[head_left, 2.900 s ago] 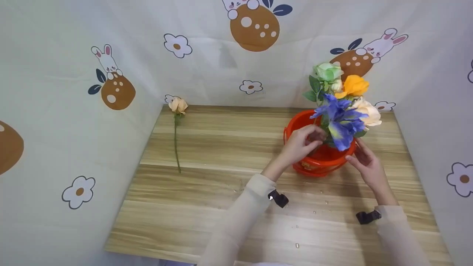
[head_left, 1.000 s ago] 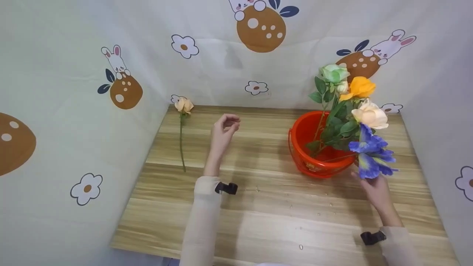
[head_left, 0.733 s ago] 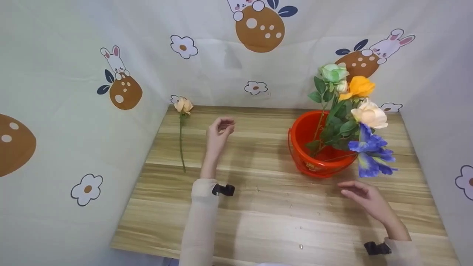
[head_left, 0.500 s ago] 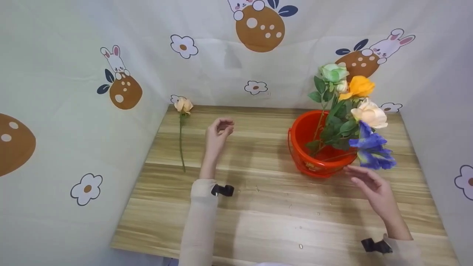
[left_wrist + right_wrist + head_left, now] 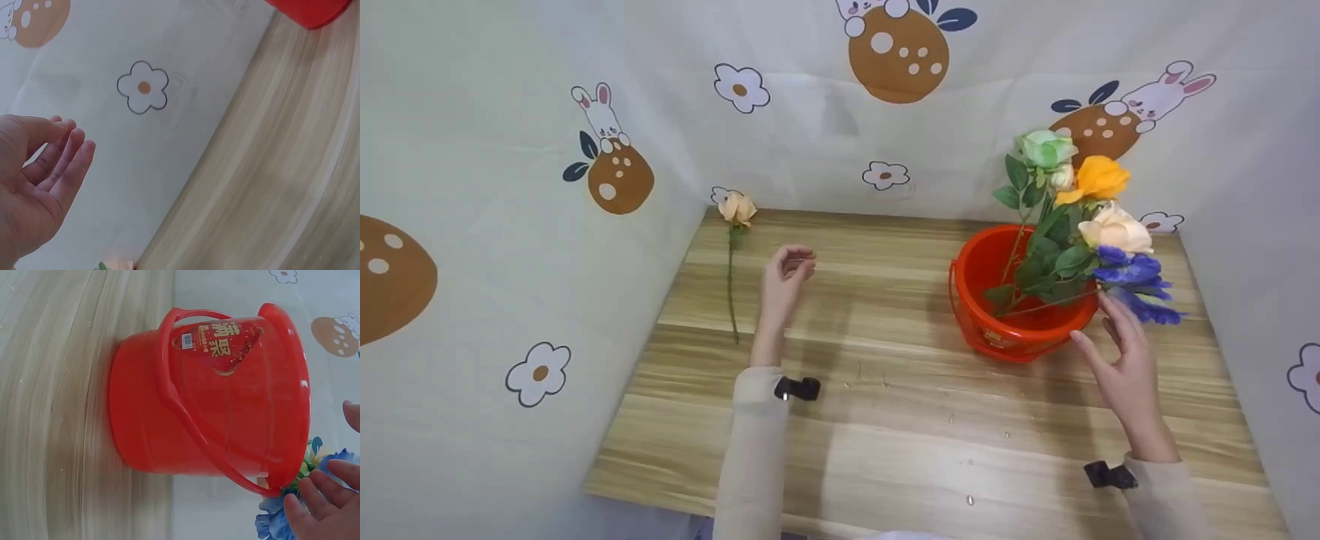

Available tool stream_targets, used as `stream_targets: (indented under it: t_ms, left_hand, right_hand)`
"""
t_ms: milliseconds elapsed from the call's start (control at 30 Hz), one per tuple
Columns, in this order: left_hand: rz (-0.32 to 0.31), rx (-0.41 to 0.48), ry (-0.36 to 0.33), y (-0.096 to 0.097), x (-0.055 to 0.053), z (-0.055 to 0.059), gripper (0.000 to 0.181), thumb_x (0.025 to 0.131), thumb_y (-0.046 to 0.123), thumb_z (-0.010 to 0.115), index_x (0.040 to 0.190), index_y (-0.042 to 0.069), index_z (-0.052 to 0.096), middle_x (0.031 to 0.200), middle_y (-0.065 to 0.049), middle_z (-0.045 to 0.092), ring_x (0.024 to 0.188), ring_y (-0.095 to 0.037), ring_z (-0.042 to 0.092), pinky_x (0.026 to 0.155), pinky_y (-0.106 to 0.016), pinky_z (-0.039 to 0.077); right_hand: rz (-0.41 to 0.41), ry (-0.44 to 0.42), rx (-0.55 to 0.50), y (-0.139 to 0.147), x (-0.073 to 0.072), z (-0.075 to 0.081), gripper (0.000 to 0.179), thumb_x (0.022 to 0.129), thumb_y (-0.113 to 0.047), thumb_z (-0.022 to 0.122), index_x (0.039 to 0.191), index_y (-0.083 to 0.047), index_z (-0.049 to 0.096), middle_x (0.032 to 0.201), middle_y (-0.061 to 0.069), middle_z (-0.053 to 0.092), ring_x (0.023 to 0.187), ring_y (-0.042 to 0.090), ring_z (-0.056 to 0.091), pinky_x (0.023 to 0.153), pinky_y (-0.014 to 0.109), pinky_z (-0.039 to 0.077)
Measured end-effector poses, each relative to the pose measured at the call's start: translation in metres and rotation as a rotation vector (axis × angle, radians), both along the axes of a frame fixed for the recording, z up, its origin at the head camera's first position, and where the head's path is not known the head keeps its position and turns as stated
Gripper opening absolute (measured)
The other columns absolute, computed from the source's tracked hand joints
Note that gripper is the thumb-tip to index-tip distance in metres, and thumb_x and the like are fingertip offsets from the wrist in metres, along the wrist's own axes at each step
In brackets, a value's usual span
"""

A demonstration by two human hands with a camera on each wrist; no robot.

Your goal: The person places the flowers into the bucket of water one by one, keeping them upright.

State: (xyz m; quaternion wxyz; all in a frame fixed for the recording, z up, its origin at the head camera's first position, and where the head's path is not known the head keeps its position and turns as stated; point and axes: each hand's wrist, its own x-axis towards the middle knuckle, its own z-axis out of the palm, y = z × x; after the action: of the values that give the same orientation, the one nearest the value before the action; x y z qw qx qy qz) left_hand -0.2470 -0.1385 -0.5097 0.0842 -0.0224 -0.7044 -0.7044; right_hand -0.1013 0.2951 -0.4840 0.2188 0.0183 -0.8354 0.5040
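A red bucket (image 5: pixel 1012 343) stands on the right of the table, holding several artificial flowers. Among them are a green rose (image 5: pixel 1046 150), an orange flower (image 5: pixel 1099 178), a peach rose (image 5: pixel 1117 227) and a blue iris (image 5: pixel 1140 277). The iris leans out over the right rim, its stem slanting into the bucket. My right hand (image 5: pixel 1129 367) is at that rim, thumb spread, its straight fingertips right at the base of the iris bloom. Off to the left, my left hand (image 5: pixel 782 289) hovers over the table with loosely bent fingers and holds nothing.
A single peach rose (image 5: pixel 737 208) lies on the wooden table (image 5: pixel 885 315) left of my left hand, bloom toward the back. Small clear droplets dot the table in front. Printed fabric (image 5: pixel 810 127) encloses the back and sides. The bucket's handle (image 5: pixel 191 422) hangs down its side.
My left hand has left the iris and bucket and moved left. The iris came to lean over the right rim. My right hand dropped away, then rose back to it, and the bloom has shifted up.
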Motion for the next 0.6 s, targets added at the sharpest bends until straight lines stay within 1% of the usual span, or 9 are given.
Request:
stream_targets:
  t_ms: [100,167,267,333,400,433,500,600]
  left_hand:
    - [0.046,0.002,-0.002,-0.011,-0.002,-0.009,0.019,0.088,-0.001,0.061,0.105,-0.008,0.059,0.105,-0.030,0.060,0.094,-0.038,0.060,0.078,-0.025,0.055]
    - [0.078,-0.003,-0.007,-0.019,-0.003,-0.014,0.018,0.088,-0.001,0.061,0.105,-0.007,0.060,0.104,-0.029,0.061,0.092,-0.036,0.061,0.077,-0.024,0.056]
    - [0.119,0.005,-0.023,-0.033,-0.004,-0.020,0.018,0.088,-0.003,0.061,0.105,-0.008,0.060,0.102,-0.026,0.062,0.087,-0.027,0.063,0.075,-0.024,0.056]
    - [0.143,0.036,-0.038,-0.044,-0.005,-0.023,0.019,0.087,-0.004,0.061,0.105,-0.009,0.059,0.102,-0.025,0.062,0.085,-0.023,0.063,0.074,-0.023,0.055]
    - [0.163,0.083,-0.052,-0.054,-0.005,-0.026,0.021,0.087,-0.005,0.061,0.107,-0.012,0.058,0.103,-0.027,0.061,0.086,-0.022,0.062,0.075,-0.024,0.056]
    - [0.173,0.106,-0.060,-0.059,-0.005,-0.027,0.022,0.087,-0.005,0.061,0.107,-0.013,0.057,0.105,-0.029,0.060,0.088,-0.025,0.062,0.075,-0.023,0.056]
    - [0.199,0.124,-0.072,-0.068,-0.002,-0.027,0.025,0.086,-0.007,0.061,0.109,-0.015,0.056,0.108,-0.033,0.058,0.092,-0.030,0.062,0.074,-0.021,0.055]
    - [0.239,0.129,-0.095,-0.078,0.001,-0.025,0.026,0.087,-0.008,0.058,0.112,-0.016,0.054,0.111,-0.034,0.056,0.100,-0.038,0.058,0.073,-0.018,0.054]
  right_hand:
    - [-0.024,-0.009,0.025,0.000,-0.004,-0.003,0.060,0.080,0.003,0.070,0.135,0.003,0.046,0.139,0.021,0.044,0.127,0.006,0.041,0.102,0.009,0.034]
    - [-0.036,-0.015,0.041,0.003,-0.008,-0.008,0.062,0.080,0.001,0.071,0.136,0.001,0.046,0.141,0.019,0.043,0.128,0.005,0.039,0.103,0.010,0.033]
    - [-0.048,-0.026,0.051,0.009,-0.014,-0.020,0.065,0.079,-0.001,0.073,0.137,-0.004,0.046,0.143,0.015,0.042,0.129,0.006,0.038,0.104,0.011,0.033]
    - [-0.049,-0.039,0.056,0.012,-0.018,-0.028,0.066,0.078,-0.003,0.075,0.138,-0.007,0.047,0.144,0.011,0.041,0.130,0.009,0.038,0.104,0.011,0.032]
    - [-0.046,-0.050,0.054,0.014,-0.020,-0.033,0.068,0.078,-0.005,0.076,0.139,-0.009,0.047,0.145,0.009,0.041,0.132,0.014,0.038,0.104,0.011,0.032]
    - [-0.046,-0.055,0.056,0.015,-0.020,-0.035,0.069,0.077,-0.007,0.076,0.139,-0.010,0.046,0.145,0.008,0.041,0.133,0.016,0.038,0.105,0.011,0.031]
    - [-0.045,-0.064,0.058,0.015,-0.021,-0.036,0.070,0.077,-0.009,0.077,0.139,-0.011,0.046,0.146,0.007,0.041,0.134,0.021,0.038,0.105,0.011,0.031]
    - [-0.057,-0.074,0.072,0.015,-0.020,-0.038,0.072,0.076,-0.013,0.079,0.140,-0.013,0.046,0.146,0.006,0.041,0.134,0.023,0.037,0.105,0.010,0.029]
